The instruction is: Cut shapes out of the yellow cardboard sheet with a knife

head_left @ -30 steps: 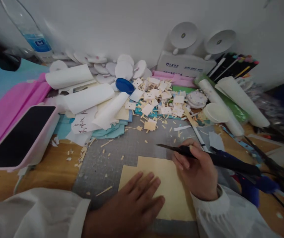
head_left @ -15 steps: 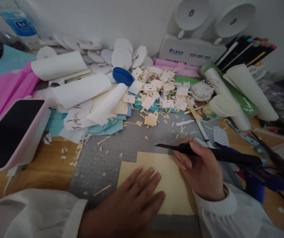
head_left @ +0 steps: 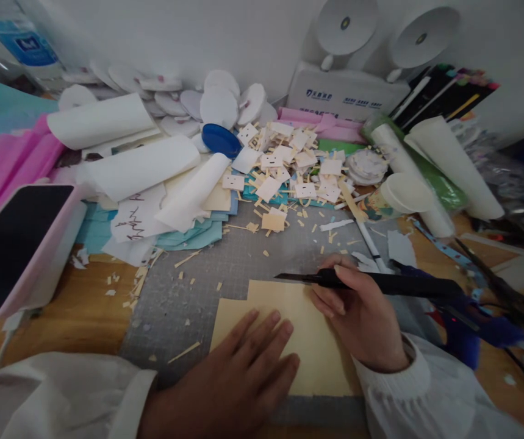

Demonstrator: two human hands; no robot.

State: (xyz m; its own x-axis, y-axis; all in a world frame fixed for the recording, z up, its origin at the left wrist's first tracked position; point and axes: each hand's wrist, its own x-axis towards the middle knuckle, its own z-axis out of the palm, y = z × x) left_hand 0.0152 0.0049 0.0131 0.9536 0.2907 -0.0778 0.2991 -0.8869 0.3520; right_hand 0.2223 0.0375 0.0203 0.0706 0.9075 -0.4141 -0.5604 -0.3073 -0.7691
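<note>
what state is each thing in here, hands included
Left hand: flat on the sheet, fingers slightly spread
Right hand: closed around the knife
Knife: held, blade out, tip pointing left
Sheet: lying flat, stepped at its far left corner
Mat: littered with scraps
Phone: screen dark
White paper: curled into rolls
Bottle: top out of frame, so cap state unknown

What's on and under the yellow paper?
The left hand rests spread on the yellow paper; the right hand, holding a black craft knife, overlaps its right side in view. Gray cutting mat shows around it; anything directly underneath is covered.
</note>
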